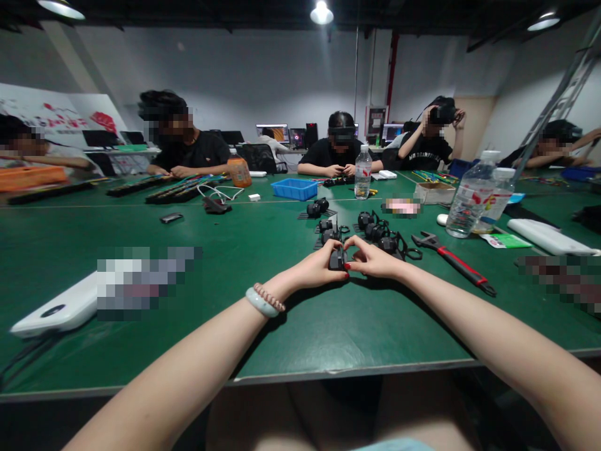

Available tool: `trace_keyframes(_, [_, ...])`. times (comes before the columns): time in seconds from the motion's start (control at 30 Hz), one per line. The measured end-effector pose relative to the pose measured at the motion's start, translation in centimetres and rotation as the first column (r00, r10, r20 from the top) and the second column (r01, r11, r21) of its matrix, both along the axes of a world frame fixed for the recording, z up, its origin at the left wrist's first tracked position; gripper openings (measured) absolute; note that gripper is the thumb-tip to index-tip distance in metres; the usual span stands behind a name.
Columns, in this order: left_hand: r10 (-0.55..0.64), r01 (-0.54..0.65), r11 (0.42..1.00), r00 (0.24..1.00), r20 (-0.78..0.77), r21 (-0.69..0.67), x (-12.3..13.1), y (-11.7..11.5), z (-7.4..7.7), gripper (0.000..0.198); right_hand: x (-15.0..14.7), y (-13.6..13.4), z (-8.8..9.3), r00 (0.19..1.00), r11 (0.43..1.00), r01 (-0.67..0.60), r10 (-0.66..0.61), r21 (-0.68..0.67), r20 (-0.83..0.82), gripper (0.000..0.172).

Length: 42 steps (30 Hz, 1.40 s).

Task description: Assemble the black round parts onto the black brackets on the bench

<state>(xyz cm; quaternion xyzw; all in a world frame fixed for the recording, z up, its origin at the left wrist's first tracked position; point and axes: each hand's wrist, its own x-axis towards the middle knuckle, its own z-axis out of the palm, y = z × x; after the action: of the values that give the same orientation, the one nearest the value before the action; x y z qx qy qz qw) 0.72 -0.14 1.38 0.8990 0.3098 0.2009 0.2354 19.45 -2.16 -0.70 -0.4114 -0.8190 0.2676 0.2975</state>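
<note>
A small black plastic part (pixel 337 259) is held just above or on the green tabletop, between both hands. My left hand (pixel 315 268) closes its thumb and fingers around the part's left side. From the right, my right hand (pixel 373 258) is closed with curled fingers, its thumb tip at the part's right edge. The fingers hide much of the part, so its exact kind is unclear. Just beyond my hands lie similar black parts in two loose groups: a left cluster (pixel 327 226) and a right cluster (pixel 375 230), some with ring-shaped pieces.
An adjustable wrench (pixel 457 263) with red-black handles lies right of my hands. Farther right stand water bottles (pixel 472 197) and a white power bank (pixel 549 237). A white device (pixel 70 300) is at left. Across the green table (pixel 300 338) are a blue tray (pixel 295 188) and several seated people.
</note>
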Motion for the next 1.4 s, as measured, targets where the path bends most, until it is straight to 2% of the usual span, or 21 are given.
trace_keyframes(0.37, [-0.001,0.001,1.0,1.0,0.005,-0.004,0.08,-0.06,0.03,0.058,-0.04,0.19,-0.02,0.999,0.994,-0.012,0.008,-0.107,-0.038,0.039])
trace_keyframes(1.07, [-0.004,0.005,1.0,1.0,0.021,-0.019,0.01,-0.15,0.14,0.059,-0.53,0.01,0.53,0.997,0.992,0.07,-0.071,-0.103,-0.005,0.029])
trace_keyframes(1.4, [-0.003,0.003,1.0,1.0,-0.006,-0.004,0.06,0.14,0.09,0.06,-0.67,0.09,0.85,0.996,0.988,0.091,-0.089,-0.123,0.026,0.031])
